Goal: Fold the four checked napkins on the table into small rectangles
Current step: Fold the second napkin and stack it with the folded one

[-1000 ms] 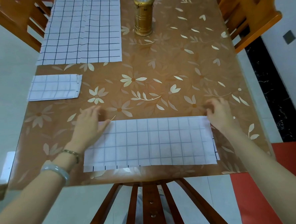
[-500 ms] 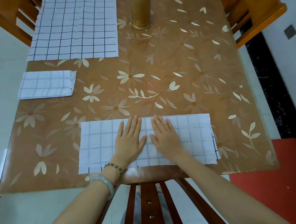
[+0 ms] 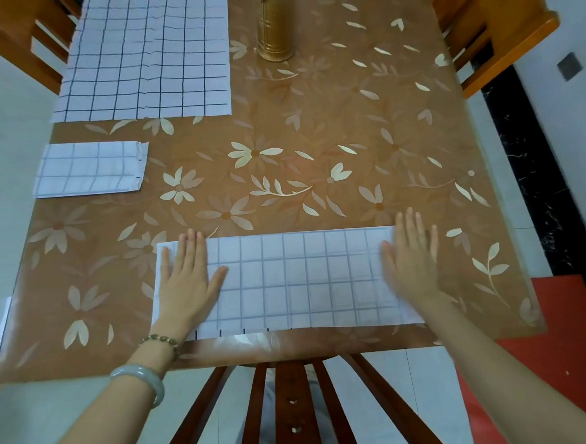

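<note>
- L hand (image 3: 185, 280) & R hand (image 3: 410, 259) lie flat, fingers straight, pressing opposite ends of half-folded napkin (image 3: 298, 283).
- Press crease firm, match corners b4 folding end-to-end.

Glossy floral table cover (image 3: 364, 121); matt checked cloth napkin (image 3: 298, 279); shiny gold metal lantern (image 3: 274, 24); wood chair (image 3: 492, 21).

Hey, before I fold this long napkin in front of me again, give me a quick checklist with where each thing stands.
1. Long half-folded white checked napkin lies flat: ok.
2. Left hand presses flat on its left end: ok.
3. Right hand presses flat on its right end: ok.
4. Layers flush along the near edge: not ok, dark ticks of the under layer peek out.
5. Gold metal cylinder stands apart from the fold: ok.
</note>
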Demonstrator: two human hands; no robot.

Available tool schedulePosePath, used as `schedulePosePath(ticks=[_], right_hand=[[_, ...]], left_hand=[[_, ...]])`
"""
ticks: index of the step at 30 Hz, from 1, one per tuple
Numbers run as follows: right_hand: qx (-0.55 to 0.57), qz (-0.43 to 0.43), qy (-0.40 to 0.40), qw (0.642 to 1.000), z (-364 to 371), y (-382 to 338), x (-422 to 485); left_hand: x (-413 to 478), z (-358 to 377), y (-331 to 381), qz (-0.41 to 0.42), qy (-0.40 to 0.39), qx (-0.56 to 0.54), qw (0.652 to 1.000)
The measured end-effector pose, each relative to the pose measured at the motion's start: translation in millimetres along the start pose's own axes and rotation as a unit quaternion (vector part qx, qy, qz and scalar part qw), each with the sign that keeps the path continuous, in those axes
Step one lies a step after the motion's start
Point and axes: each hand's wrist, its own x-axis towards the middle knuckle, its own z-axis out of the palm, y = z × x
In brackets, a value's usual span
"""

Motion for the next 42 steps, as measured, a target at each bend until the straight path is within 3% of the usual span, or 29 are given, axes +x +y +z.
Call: schedulePosePath(ticks=[3, 7, 13, 19, 23, 25, 28, 33, 42], right_hand=[[0.084, -0.080, 0.032, 0.993, -2, -74, -8], [0.095, -0.215, -0.009, 0.972, 17, -140, -27], [0.052, -0.179, -0.042, 0.982, 28, -94, -19], [0.012, -0.065, -0.070, 0.995, 14, 4, -16], [-0.003, -0.011, -0.059, 0.998, -1, 21, -15], [0.028, -0.013, -0.022, 0.999, -13, 1, -15], [0.113, -0.096, 0.026, 0.989, -23, -49, -20], [0.221, -0.201, -0.092, 0.950, -22, -119, -31], [0.194, -0.166, -0.229, 0.939, -17, -128, -26]], left_hand=[[-1, -2, 42, 0.073, -0.002, -0.031, 0.997], [-8, 9, 79, 0.131, -0.007, -0.046, 0.990], [-13, 17, 51, 0.102, -0.006, -0.012, 0.995], [-19, 13, -3, 0.013, -0.015, 0.015, 1.000], [-22, 4, -13, -0.041, -0.009, -0.035, 0.998], [-24, -4, -7, -0.095, 0.010, -0.084, 0.992], [-28, -18, 3, -0.210, 0.042, -0.163, 0.963], [-27, -30, 6, -0.314, 0.015, -0.186, 0.931], [-16, -40, -10, -0.378, -0.072, -0.215, 0.898]])
